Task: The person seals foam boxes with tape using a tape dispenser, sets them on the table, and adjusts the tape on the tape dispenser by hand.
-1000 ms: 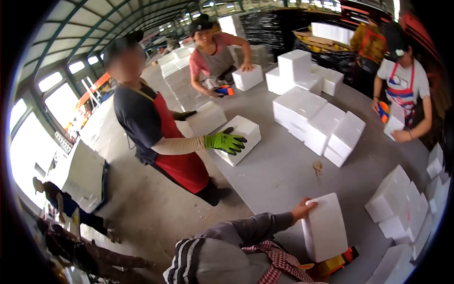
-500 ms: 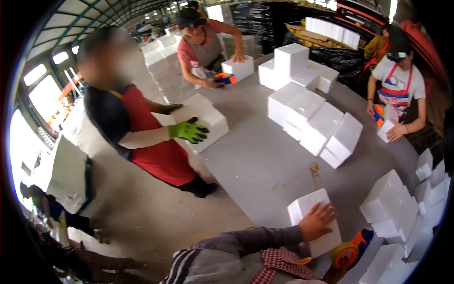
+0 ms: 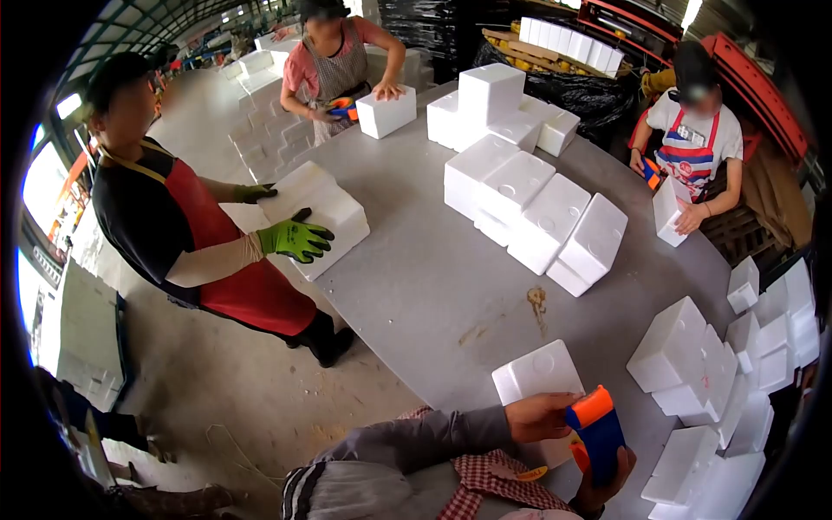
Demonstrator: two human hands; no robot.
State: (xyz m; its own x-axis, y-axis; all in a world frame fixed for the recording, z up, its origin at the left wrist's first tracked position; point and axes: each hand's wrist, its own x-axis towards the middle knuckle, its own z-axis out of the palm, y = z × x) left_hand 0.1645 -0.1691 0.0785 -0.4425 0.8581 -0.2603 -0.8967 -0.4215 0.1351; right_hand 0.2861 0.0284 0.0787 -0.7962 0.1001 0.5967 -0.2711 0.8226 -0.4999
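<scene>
My left hand (image 3: pixel 539 418), in a grey sleeve, has its fingers closed at the orange end of a blue and orange tape dispenser (image 3: pixel 600 438). The handle side of that dispenser is in my right hand (image 3: pixel 614 482), whose fingers are wrapped round it. A white foam box (image 3: pixel 539 371) lies on the grey table (image 3: pixel 416 303) just beyond my left hand, and my forearm and hand hide its near part. Whether tape is stretched between hand and dispenser cannot be made out.
Stacked white boxes (image 3: pixel 680 351) stand at the right, and another group (image 3: pixel 533 204) is mid-table. A person (image 3: pixel 217 225) in a red apron rests green-gloved hands on boxes at the left. Two people (image 3: pixel 334 65) (image 3: pixel 698 143) across the table hold dispensers and boxes.
My left hand has left the box top and met the dispenser, which my right hand has raised and turned upright. The view has shifted, moving the surroundings left.
</scene>
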